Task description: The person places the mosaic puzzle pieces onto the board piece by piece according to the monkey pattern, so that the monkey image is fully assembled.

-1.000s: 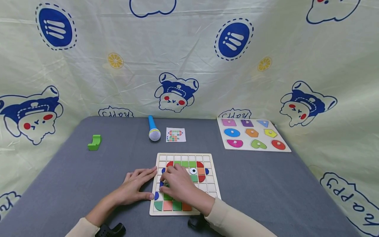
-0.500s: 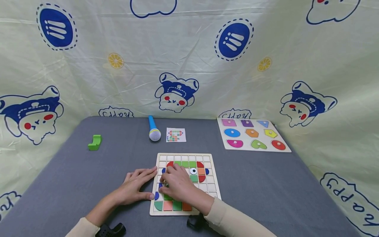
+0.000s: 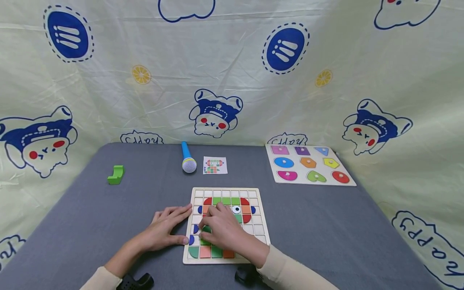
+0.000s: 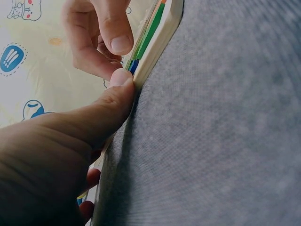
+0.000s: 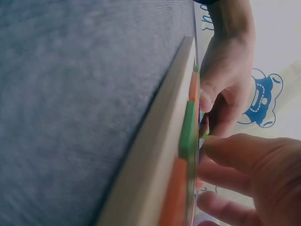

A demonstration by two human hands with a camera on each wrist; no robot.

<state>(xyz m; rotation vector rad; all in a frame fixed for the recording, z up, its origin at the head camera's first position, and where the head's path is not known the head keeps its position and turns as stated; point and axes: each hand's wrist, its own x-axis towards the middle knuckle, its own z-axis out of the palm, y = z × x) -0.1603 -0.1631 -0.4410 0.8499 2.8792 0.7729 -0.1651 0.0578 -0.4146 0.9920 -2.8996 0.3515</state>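
A white grid board (image 3: 262, 237) with a pale wooden rim lies on the table and bears coloured pieces. My left hand (image 3: 164, 227) rests beside its left edge, fingers extended, with the thumb (image 4: 121, 77) touching the rim in the left wrist view. Over the board's left-centre is my right hand (image 3: 222, 225), its fingers bent, and a gap shows between thumb and forefinger. A blue half-round piece (image 3: 196, 228) lies in a cell just left of these fingertips. Between them, a dark green piece (image 3: 206, 228) shows on the board. My right hand covers several cells.
Behind the board lie a blue toy microphone (image 3: 188, 161) and a small pattern card (image 3: 215, 165). A green curved block (image 3: 116, 175) stands at the left. A shape puzzle board (image 3: 311, 165) lies at the back right. A printed curtain (image 3: 232, 72) hangs behind the table.
My right hand has drawn slightly right, away from the blue half-round piece, which stays in its cell and now shows more fully. My left hand has not moved.
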